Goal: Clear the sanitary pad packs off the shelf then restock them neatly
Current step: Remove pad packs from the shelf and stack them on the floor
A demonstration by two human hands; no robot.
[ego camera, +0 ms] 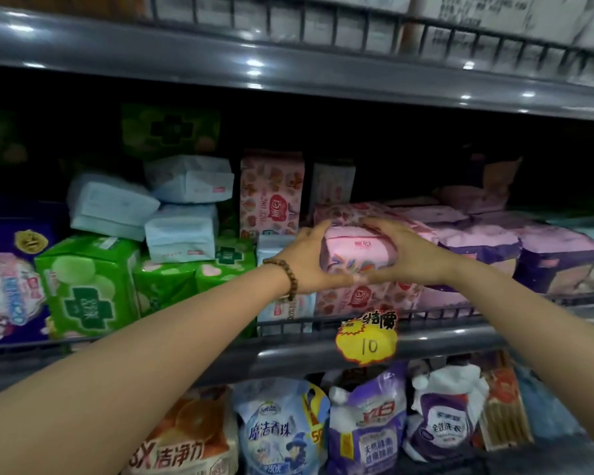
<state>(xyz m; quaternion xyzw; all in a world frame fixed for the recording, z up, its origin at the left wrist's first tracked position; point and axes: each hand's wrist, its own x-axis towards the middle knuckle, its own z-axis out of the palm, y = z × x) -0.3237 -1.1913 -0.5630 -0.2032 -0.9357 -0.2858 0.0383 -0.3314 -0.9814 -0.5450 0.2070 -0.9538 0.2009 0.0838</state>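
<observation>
Left grip (306,265), right grip (414,257) clasp pack (359,248); tag (367,342): "10".

Place: a shop, on an aisle of hygiene and laundry goods.
Shelving: a grey metal display shelf (323,347) with a low wire front rail (460,315); an upper shelf (220,56) of the same make runs above it.
Pricing: a yellow starburst price tag (367,341) on the shelf edge, with "10" written by hand.
Middle stock: many sealed retail packs in rows and stacks: green pad packs (86,286) left, pale blue packs (182,231), a pink pad pack (359,250) in the middle, purple packs (556,258) right.
Lower stock: printed detergent pouches (367,430) standing side by side.
Top stock: cardboard cartons (477,15) behind the rail.
</observation>
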